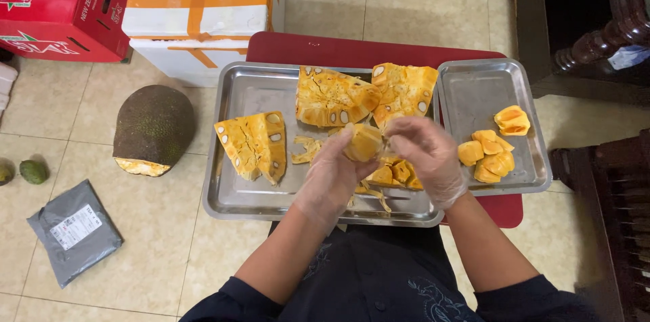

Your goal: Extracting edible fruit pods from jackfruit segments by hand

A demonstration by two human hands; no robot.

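At frame centre, over the large steel tray (233, 193), the gloved left hand (332, 176) grips a yellow jackfruit pod (362, 142) while the gloved right hand (426, 159) pinches its edge, apparently stripping it; cleaned pods (491, 156) lie in the smaller steel tray (474, 88) at right.

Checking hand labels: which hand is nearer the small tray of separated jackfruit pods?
Right. The right hand works just beside the small tray, near its inner edge. The left hand is farther off, over the large tray, both gripping a jackfruit pod.
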